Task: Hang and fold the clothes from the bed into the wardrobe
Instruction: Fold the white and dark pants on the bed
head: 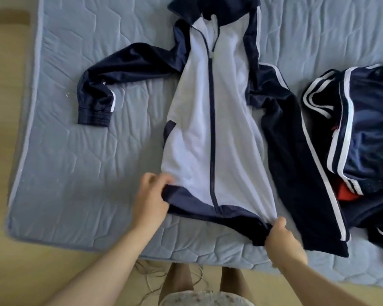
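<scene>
A navy and white zip-up jacket (210,120) lies spread face up on the blue quilted mattress (75,168), hood at the far end, zipper closed. Its left sleeve is bent out to the left, and its right sleeve with white stripes runs down toward the near edge. My left hand (152,199) pinches the jacket's bottom hem at the left corner. My right hand (283,239) grips the hem at the right corner. Both hands hold the hem taut near the mattress's near edge.
A pile of navy clothes with white stripes (358,133) lies at the right of the mattress, with a red item (346,192) showing under it. Wooden floor (13,272) surrounds the mattress. A thin white cable (150,279) lies on the floor by my legs.
</scene>
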`<state>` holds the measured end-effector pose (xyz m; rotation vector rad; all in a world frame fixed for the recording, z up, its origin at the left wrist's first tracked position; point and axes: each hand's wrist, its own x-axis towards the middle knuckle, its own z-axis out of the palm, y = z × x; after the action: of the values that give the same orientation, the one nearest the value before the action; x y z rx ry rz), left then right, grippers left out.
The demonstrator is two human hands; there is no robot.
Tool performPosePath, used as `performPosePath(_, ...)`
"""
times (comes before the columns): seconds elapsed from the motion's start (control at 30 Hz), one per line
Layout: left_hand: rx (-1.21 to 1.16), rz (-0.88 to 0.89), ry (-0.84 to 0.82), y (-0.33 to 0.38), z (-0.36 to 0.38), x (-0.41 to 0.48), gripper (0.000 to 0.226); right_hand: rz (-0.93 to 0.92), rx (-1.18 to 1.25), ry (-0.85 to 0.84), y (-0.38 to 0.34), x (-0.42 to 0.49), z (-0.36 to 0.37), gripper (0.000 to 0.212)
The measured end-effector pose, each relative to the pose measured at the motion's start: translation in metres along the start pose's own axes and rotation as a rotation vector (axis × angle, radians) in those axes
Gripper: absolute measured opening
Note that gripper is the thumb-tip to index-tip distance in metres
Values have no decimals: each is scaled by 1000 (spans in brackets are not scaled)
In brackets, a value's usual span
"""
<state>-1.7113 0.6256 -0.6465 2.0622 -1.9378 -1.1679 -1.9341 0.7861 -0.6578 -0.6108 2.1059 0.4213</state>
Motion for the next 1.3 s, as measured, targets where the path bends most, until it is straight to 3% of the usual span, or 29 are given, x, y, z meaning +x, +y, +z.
performPosePath(0.03, 103, 77, -89, -2, -9, -6, 14, -16, -96, -27, 2, -2, -2, 16)
performPosePath(0.13, 484, 261, -240, -24, -45, -15, 15, -143, -395, -69, -5, -8, -13, 22)
performPosePath(0.2, 804, 493, -334, -41, -62, -18, 39, -228, -503, -162, -20, -14, -15, 29)
performPosePath(0.3, 1011, 476, -673, -72, -58, -14, 54, -304, -618, -397, -48, -20, -9, 43)
performPosePath(0.37, 849, 214, -837, -77, -54, -5, 56, -361, -598, -462, -69, -19, -6, 46)
performPosePath(0.4, 695, 131, -799, -73, -49, 2, 54, -405, -521, -414, -79, -17, -6, 41)
performPosePath(0.5, 163, -61, -346, -47, -37, 40, 19, -515, -236, -53, -112, -9, -14, 32)
performPosePath(0.57, -169, -268, -105, -24, -32, 71, 11, -539, -140, 118, -132, 2, -24, 39)
performPosePath(0.7, -728, -588, 19, 11, -38, 143, 11, -564, -23, 245, -180, 35, -60, 55)
performPosePath(0.8, -843, -610, -39, 28, -43, 194, 30, -604, 92, 232, -227, 69, -87, 61)
performPosePath(0.9, -956, -551, -142, 52, -49, 241, 44, -595, 301, 72, -267, 106, -105, 60)
performPosePath(0.97, -1134, -590, -126, 66, -52, 266, 41, -555, 318, -53, -279, 128, -109, 62)
performPosePath(1.07, -1372, -667, -25, 81, -65, 292, 6, -535, 316, -156, -279, 143, -107, 71)
performPosePath(1.2, -1586, -522, 202, 53, -111, 300, 32, -528, 346, -164, -277, 143, -110, 72)
performPosePath(1.3, -1876, -359, 329, 17, -153, 288, 51, -544, 347, -159, -276, 139, -115, 66)
